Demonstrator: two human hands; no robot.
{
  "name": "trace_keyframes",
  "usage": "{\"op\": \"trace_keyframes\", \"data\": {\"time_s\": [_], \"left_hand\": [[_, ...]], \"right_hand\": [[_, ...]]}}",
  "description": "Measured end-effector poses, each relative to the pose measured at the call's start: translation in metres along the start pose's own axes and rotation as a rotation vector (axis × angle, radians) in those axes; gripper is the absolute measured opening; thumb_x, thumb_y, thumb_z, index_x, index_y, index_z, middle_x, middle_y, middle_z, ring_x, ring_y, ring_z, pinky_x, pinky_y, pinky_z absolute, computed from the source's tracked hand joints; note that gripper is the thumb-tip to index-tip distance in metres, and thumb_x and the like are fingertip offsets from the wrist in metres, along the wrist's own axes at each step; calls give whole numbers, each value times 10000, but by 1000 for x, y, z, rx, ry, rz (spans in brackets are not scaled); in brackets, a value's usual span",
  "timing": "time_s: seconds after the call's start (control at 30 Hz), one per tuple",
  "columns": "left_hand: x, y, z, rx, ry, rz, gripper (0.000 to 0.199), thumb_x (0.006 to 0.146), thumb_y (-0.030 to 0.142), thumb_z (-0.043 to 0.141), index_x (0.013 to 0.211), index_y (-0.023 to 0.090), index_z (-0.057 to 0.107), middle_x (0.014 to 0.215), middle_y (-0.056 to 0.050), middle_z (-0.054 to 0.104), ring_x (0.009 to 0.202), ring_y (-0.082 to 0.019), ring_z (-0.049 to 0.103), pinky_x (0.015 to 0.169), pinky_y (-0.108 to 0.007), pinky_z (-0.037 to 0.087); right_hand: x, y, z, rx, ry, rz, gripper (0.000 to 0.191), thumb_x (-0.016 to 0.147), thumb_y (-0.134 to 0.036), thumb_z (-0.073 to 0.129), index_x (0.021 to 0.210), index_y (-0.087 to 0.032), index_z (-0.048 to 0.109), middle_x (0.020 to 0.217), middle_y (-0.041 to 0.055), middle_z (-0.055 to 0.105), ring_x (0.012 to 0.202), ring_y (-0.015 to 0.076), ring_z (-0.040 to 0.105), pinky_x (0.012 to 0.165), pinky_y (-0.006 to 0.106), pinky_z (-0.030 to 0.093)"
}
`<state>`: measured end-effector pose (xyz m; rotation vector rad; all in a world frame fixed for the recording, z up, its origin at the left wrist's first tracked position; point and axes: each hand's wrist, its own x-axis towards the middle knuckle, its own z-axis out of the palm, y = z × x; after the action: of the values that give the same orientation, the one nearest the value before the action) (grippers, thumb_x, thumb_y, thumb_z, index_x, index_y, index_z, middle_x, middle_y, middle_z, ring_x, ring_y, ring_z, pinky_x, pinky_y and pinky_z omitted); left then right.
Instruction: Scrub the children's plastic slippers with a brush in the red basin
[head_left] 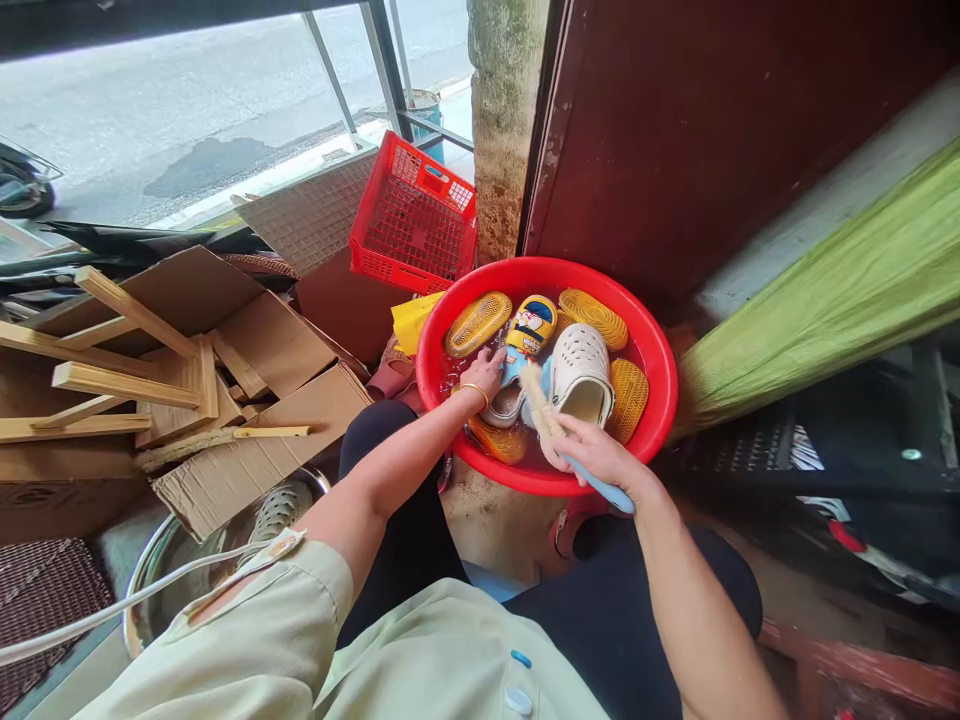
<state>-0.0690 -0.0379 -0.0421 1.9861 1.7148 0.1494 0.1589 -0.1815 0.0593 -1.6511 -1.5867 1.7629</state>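
Head view, as seen from where I stand beside the person. Right hand (596, 450): fingers clamped on the brush (546, 418), its pale bristles beside the white clog (583, 355). Left hand (484, 372): fingers touching a light-blue item (513, 366); whether they grip it, I cannot tell. Both hands are positioned over the red basin (661, 385), which contains water, the white clog, a yellow slipper (534, 328) and upturned yellow soles (478, 323). Beyond the rim: a red crate (420, 225). Left side: cardboard (300, 425) and a wooden frame (139, 385). Right side: green cloth (840, 280).

Unreadable lettering (529, 338) on yellow slipper (535, 318)
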Motion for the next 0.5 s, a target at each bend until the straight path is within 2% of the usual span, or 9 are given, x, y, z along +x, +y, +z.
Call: {"op": "trace_keyframes", "data": {"time_s": [0.1,0.2,0.27,0.33,0.43,0.5], "left_hand": [[-2,0,5,53,5,89,626,999,239,394,1604,380,319,1659,-128,314,1328,-343,575,1033,-484,500],[-4,0,10,80,-35,133,687,979,184,384,1616,419,279,1648,-124,333,1238,-345,636,982,-506,529],[-4,-1,12,75,-60,139,680,963,152,388,1596,397,349,1610,-136,395,1235,-346,639,998,-517,519],[0,-3,12,-12,-77,127,646,937,127,423,1541,352,465,1553,-133,481,1276,-323,616,1058,-487,490],[9,-9,10,-353,-20,33,579,891,163,535,1460,266,565,1456,-115,601,1300,-276,600,1109,-398,457],[15,-11,10,-573,42,-57,521,878,247,583,1394,182,608,1363,-142,668,1237,-294,631,1078,-403,479]], "right_hand": [[13,2,2,-101,210,3,659,989,-323,473,1620,-195,331,673,-33,658,459,135,577,496,235,495],[27,-2,6,-368,277,0,599,1005,-340,468,1589,-216,424,863,58,764,735,217,729,718,309,564],[33,-8,10,-554,246,-15,537,1013,-360,465,1537,-254,513,1118,107,776,1012,274,738,880,361,548],[37,-14,15,-684,177,-15,509,1022,-374,450,1511,-274,546,1299,127,724,1164,306,695,961,397,518],[40,-21,18,-776,116,17,509,1018,-335,445,1510,-251,546,1321,153,712,1173,315,696,976,415,509],[41,-23,18,-788,97,31,506,1004,-294,454,1494,-235,565,1306,152,719,1164,312,700,978,414,507]]}}
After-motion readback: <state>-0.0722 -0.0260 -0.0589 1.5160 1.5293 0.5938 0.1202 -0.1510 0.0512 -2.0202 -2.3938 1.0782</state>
